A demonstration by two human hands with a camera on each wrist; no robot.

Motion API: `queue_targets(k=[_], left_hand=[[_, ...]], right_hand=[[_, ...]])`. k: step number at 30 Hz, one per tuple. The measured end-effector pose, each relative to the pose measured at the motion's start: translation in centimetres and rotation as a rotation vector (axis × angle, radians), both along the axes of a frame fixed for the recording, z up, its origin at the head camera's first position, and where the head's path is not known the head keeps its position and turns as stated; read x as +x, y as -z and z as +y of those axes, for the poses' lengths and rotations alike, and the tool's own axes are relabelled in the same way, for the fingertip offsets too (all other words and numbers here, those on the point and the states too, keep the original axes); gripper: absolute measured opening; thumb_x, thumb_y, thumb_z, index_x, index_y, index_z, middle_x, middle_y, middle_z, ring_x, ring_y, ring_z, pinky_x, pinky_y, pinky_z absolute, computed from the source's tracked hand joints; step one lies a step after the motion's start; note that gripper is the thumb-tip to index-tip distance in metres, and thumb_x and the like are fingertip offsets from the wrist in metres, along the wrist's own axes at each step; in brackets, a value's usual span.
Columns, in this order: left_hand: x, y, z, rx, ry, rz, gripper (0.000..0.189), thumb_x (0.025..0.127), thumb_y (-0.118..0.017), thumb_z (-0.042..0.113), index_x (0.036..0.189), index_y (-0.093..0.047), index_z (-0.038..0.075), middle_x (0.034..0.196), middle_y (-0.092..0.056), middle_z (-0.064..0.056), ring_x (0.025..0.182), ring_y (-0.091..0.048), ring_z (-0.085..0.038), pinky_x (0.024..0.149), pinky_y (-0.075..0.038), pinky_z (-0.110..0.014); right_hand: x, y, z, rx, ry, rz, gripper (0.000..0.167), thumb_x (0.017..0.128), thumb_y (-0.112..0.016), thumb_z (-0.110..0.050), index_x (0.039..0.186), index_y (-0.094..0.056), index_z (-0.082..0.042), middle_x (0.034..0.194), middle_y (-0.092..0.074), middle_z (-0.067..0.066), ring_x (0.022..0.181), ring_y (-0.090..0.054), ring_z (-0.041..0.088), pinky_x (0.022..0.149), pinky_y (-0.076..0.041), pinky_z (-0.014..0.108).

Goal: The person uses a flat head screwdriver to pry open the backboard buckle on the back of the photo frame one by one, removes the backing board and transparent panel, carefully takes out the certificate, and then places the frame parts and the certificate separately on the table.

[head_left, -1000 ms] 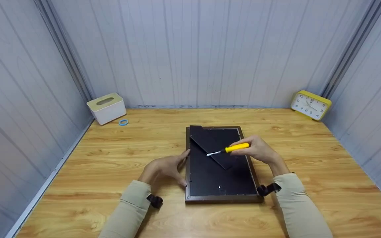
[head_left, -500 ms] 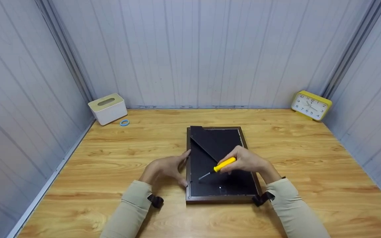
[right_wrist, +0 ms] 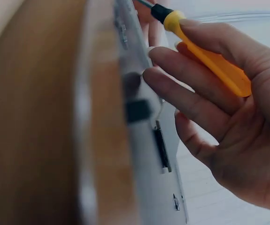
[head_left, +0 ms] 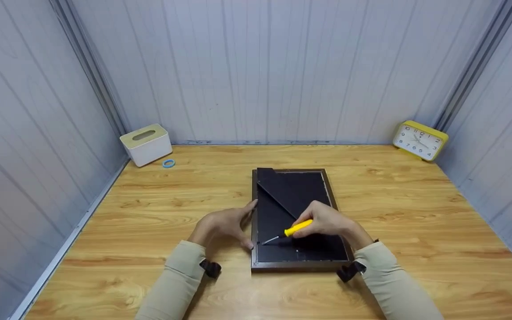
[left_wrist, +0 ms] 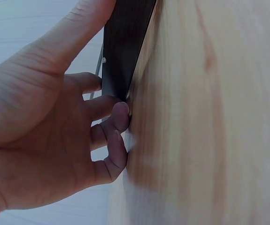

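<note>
A dark picture frame (head_left: 301,266) lies back side up on the wooden table, with a slanting black stand leg (head_left: 267,178) across its backing. My left hand (head_left: 227,224) rests along the frame's left side, thumb and forefinger spread against that edge; in the left wrist view the other fingers (left_wrist: 118,157) bend loosely by the tabletop. My right hand (head_left: 325,220) holds a screwdriver with a yellow handle (right_wrist: 214,61) between thumb and fingers. The screwdriver's metal tip (head_left: 265,242) is at the backing's left edge, near my left thumb; whether it touches a tab there is too small to tell.
A white tissue box (head_left: 147,146) stands at the back left, with a small blue ring (head_left: 168,163) beside it. A yellow alarm clock (head_left: 420,140) stands at the back right. Panel walls (head_left: 256,71) enclose the table (head_left: 194,186) at the back and sides.
My right hand has brought the screwdriver down and left, from over the stand leg to the backing's lower left edge. My left hand has stayed against the frame.
</note>
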State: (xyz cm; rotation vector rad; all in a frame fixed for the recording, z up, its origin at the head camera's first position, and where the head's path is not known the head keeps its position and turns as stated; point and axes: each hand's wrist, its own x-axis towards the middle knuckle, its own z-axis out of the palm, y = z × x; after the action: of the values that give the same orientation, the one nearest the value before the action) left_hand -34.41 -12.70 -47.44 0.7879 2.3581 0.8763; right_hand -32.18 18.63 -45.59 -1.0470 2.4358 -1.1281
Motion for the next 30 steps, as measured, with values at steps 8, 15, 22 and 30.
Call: queue_targets(k=[8, 15, 22, 30], left_hand=[[-0.1, -0.17, 0.1, -0.014, 0.006, 0.016, 0.135, 0.067, -0.093, 0.032, 0.162, 0.002, 0.014, 0.165, -0.01, -0.015, 0.15, -0.014, -0.024, 0.12, -0.014, -0.037], [0.15, -0.16, -0.01, -0.012, 0.0, 0.016, 0.135, 0.067, -0.093, 0.033, 0.162, 0.001, 0.014, 0.165, -0.01, -0.014, 0.15, -0.013, -0.024, 0.12, -0.014, -0.037], [0.21, -0.04, 0.0, 0.006, -0.011, 0.008, 0.135, 0.066, -0.094, 0.031, 0.162, 0.0, 0.014, 0.165, -0.012, -0.014, 0.15, -0.014, -0.023, 0.12, -0.013, -0.037], [0.15, -0.12, -0.1, 0.013, 0.005, 0.005, 0.134, 0.068, -0.094, 0.029, 0.162, 0.001, 0.013, 0.165, -0.009, -0.014, 0.15, -0.013, -0.022, 0.12, -0.014, -0.036]], right_hand=[[0.16, -0.12, -0.25, 0.012, 0.027, 0.046, 0.019, 0.08, -0.086, -0.026, 0.091, -0.083, -0.011, 0.077, -0.074, -0.005, 0.064, -0.059, 0.007, 0.058, -0.048, 0.02], [0.24, -0.03, -0.52, 0.025, 0.019, 0.031, 0.02, 0.081, -0.085, -0.028, 0.092, -0.083, -0.012, 0.078, -0.073, -0.008, 0.064, -0.059, 0.007, 0.059, -0.049, 0.02], [0.18, 0.12, -0.59, 0.019, 0.028, 0.037, 0.018, 0.08, -0.085, -0.021, 0.091, -0.082, -0.007, 0.077, -0.074, 0.0, 0.062, -0.057, 0.007, 0.058, -0.046, 0.018], [-0.07, 0.35, -0.47, 0.016, 0.019, 0.037, 0.02, 0.08, -0.086, -0.026, 0.09, -0.082, -0.01, 0.076, -0.074, -0.004, 0.062, -0.058, 0.007, 0.058, -0.047, 0.019]])
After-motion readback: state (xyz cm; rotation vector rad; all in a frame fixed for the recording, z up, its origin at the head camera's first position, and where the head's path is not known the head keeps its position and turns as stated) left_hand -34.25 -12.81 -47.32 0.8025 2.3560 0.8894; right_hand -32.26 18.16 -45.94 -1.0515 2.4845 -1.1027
